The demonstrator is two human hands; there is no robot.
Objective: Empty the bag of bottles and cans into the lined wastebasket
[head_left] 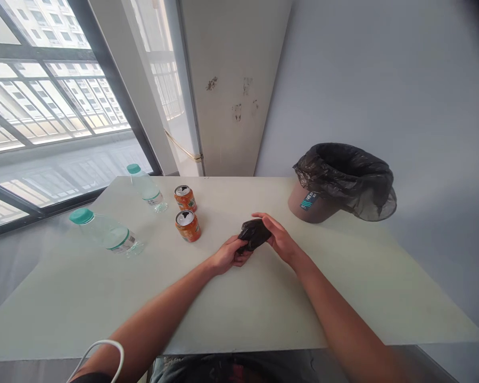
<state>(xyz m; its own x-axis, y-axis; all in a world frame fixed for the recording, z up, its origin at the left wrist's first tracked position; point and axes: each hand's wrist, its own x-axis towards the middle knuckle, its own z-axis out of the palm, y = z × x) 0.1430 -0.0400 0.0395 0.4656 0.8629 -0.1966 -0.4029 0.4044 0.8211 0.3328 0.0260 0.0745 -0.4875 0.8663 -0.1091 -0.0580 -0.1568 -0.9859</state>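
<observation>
One bundle of black plastic (pixel 255 234), bunched and apparently not yet opened out, is gripped by your left hand (pixel 226 256) and loosely clasped by your right hand (pixel 281 240). Beyond your right hand, the bin (pixel 321 213) already wears its liner (pixel 345 185); left of both hands, two cans (pixel 189 231) and two bottles (pixel 112 234) stand outside it.

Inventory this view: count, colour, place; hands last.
Plastic bundle: 1, black, centre
Cans: 2, orange, left of bundle
Bottles: 2, clear, green caps, left
Bin: 1, brown, right
Liner: 1, black, over bin
Table: 1, pale, foreground
Tall unit: 1, pale, behind table
Window: 1, dark-framed, left
Railing: 1, pale, outside
Buildings: several, pale, outside
Wall: 1, grey, right
Cable: 1, white, lower left
Left hand: 1, bare, gripping bundle
Right hand: 1, bare, touching bundle
</observation>
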